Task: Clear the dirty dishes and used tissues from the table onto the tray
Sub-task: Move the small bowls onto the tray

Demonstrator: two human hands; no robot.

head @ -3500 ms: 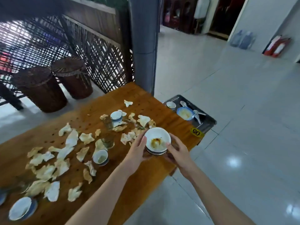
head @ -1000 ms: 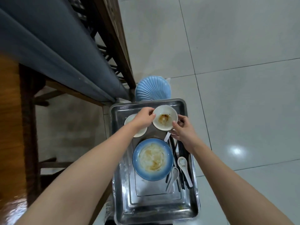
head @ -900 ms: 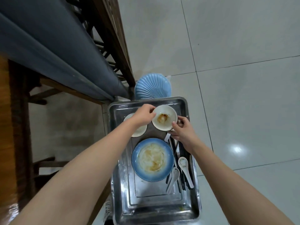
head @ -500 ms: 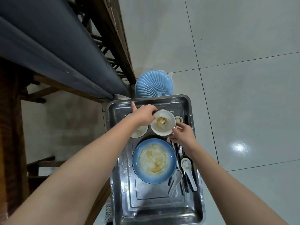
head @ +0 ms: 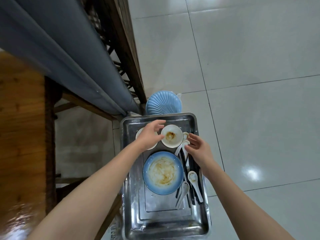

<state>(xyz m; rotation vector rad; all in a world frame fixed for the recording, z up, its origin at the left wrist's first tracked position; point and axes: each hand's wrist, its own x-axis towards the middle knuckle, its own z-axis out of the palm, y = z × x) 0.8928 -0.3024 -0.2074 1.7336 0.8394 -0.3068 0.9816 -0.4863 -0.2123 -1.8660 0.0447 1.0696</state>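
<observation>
Stained white bowl (head: 172,136) sits in the metal tray (head: 131,196), far end, beyond the blue plate (head: 162,172). Left hand (head: 149,135): fingers spread, holding nothing, just left of bowl; contact unclear. Right hand (head: 197,149): fingers loosely spread, empty, just right of bowl, above chopsticks (head: 190,191) and white spoon (head: 192,176).

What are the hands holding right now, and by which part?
Nothing. The left hand and right hand are open on either side of the stained white bowl, which sits in the metal tray.
</observation>
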